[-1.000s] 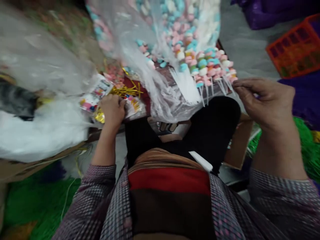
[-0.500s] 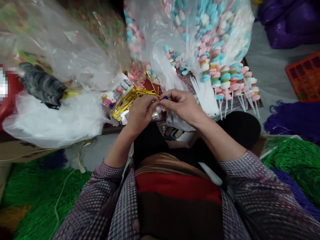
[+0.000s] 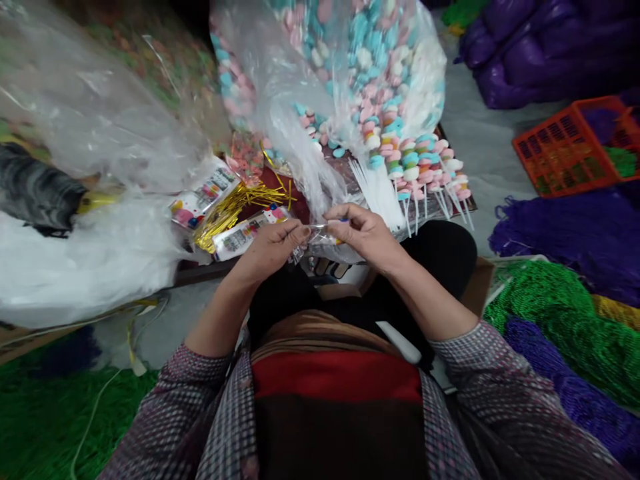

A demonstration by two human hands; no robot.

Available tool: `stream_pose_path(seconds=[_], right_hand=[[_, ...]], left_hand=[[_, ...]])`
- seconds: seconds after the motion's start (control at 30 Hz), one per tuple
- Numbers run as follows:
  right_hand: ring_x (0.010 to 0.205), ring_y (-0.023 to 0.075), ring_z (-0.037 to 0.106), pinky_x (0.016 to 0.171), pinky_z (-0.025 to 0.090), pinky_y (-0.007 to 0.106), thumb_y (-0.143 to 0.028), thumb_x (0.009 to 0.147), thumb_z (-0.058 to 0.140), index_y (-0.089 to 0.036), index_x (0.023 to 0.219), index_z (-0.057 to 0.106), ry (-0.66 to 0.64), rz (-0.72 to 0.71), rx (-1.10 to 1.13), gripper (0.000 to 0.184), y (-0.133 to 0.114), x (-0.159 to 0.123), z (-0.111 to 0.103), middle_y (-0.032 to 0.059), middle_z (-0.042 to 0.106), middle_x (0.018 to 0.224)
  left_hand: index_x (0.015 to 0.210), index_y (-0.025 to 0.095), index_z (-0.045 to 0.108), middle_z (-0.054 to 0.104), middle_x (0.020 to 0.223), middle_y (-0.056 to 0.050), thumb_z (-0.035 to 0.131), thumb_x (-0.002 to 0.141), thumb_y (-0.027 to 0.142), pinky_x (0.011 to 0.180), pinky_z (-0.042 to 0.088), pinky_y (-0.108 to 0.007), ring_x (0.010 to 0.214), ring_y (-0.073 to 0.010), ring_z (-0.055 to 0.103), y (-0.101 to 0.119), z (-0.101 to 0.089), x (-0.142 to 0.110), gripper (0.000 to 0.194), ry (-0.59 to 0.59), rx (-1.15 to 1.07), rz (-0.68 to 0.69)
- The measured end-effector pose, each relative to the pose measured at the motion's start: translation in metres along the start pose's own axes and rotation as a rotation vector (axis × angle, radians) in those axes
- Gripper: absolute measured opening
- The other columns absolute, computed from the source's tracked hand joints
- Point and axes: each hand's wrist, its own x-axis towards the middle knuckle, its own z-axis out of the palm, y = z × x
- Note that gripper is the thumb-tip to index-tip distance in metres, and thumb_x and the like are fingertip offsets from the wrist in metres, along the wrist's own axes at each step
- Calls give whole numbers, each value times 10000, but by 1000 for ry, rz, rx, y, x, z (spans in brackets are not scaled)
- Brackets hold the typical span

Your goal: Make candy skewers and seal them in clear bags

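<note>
In front of my lap, a small clear plastic bag [image 3: 320,235] with a bit of coloured print is stretched between my hands. My left hand [image 3: 273,248] pinches one side of it between thumb and fingers. On the other side, my right hand [image 3: 367,233] is closed on the bag, covering part of the print. Flat printed bags [image 3: 235,239] lie beside my left hand, below a heap of gold twist ties [image 3: 220,219]. White sticks [image 3: 376,193] lie just beyond my right hand, next to candy skewers [image 3: 410,160] in pink, blue, white and green.
A large clear bag of pastel candies [image 3: 370,53] stands at the back of the table. Left of it are another candy-filled bag [image 3: 165,73] and a white plastic bag [image 3: 90,260]. Right, on the floor, are an orange crate [image 3: 560,143] and green cord bundles [image 3: 550,300].
My hands have moved slightly apart and nearer to me, and the clear bag now shows stretched between them. Printed bags by my left hand are more exposed. The whole view has shifted to the right.
</note>
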Motion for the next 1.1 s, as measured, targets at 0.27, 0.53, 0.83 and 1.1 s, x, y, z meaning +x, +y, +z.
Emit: stream_pose_path(seconds=[0.27, 0.53, 0.83, 1.1], right_hand=[[563, 99, 442, 558, 371, 255, -704, 839, 677, -199, 733, 660, 114, -46, -98, 516, 2, -9, -9, -47, 522, 569], [471, 79, 355, 496, 308, 255, -793, 906, 482, -215, 481, 422, 67, -65, -288, 720, 1, -1, -14, -42, 396, 446], [948, 277, 728, 820, 506, 351, -265, 982, 513, -127, 1097, 783, 424, 136, -1071, 325, 9, 78, -89, 155, 797, 998], [1095, 337, 715, 873, 508, 388, -315, 1008, 478, -59, 1206, 741, 360, 328, -1313, 417, 4, 96, -78, 261, 759, 1156]], left_hand=[[782, 196, 599, 537, 652, 49, 634, 892, 438, 542, 346, -218, 577, -86, 431, 16, 11, 5, 268, -24, 19, -30], [650, 205, 497, 395, 517, 67, 599, 924, 614, 416, 253, -224, 423, -68, 338, -8, 23, 8, 502, 171, -290, -126], [684, 204, 584, 435, 520, 65, 672, 908, 570, 417, 279, -226, 421, -69, 389, -22, 10, 4, 438, 358, -336, -62], [909, 221, 760, 562, 567, 41, 719, 873, 534, 431, 290, -236, 442, -86, 426, -37, 11, 2, 318, 442, -421, -99]])
